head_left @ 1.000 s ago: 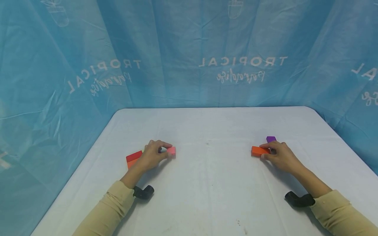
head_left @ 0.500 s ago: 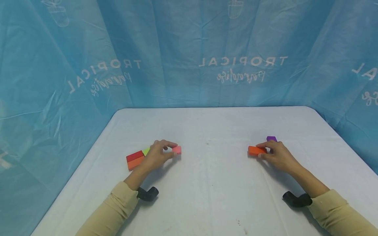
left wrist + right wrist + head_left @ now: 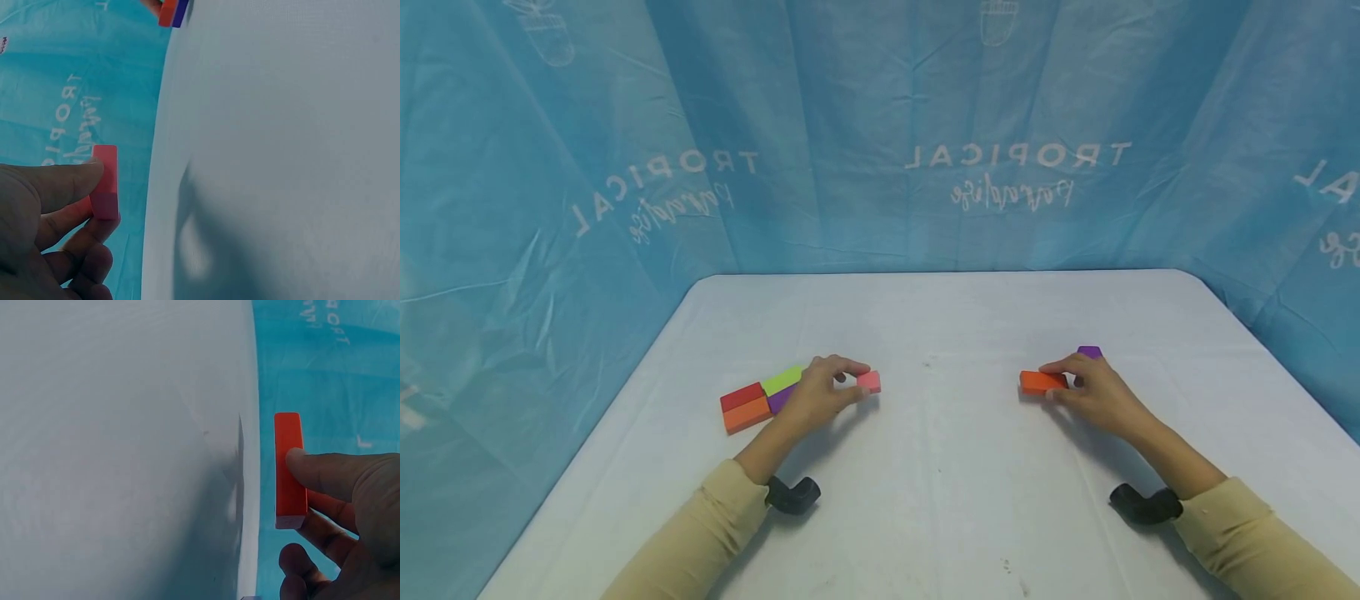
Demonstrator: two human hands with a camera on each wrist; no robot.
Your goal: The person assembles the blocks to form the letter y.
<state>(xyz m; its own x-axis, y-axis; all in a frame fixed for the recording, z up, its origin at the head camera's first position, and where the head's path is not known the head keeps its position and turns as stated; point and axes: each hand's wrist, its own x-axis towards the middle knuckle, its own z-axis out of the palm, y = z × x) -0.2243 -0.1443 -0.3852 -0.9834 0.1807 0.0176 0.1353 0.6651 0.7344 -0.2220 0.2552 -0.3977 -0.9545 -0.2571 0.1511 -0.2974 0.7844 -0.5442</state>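
Observation:
My left hand [image 3: 820, 393] pinches a small pink block [image 3: 869, 382] between thumb and fingers, left of the table's middle. The left wrist view shows the same pink block [image 3: 105, 181] end-up, with the thumb across its near face. Opposite it, my right hand [image 3: 1099, 393] grips an orange block [image 3: 1040, 382] by its right end. Thumb and fingertips clasp that orange block [image 3: 289, 472] in the right wrist view. A purple block [image 3: 1089, 352] lies just behind the right hand, partly covered by it.
Beside the left forearm sit a red block [image 3: 742, 397], a second orange block [image 3: 747, 414], a green block [image 3: 782, 381] and another purple block [image 3: 780, 398], grouped together. A white cloth covers the table [image 3: 940, 475]. Blue curtain [image 3: 880, 225] hangs behind it.
My left hand has carried the pink block rightward, uncovering the green and purple blocks. My right hand has brought the orange block a little leftward. The gap between the two held blocks has narrowed.

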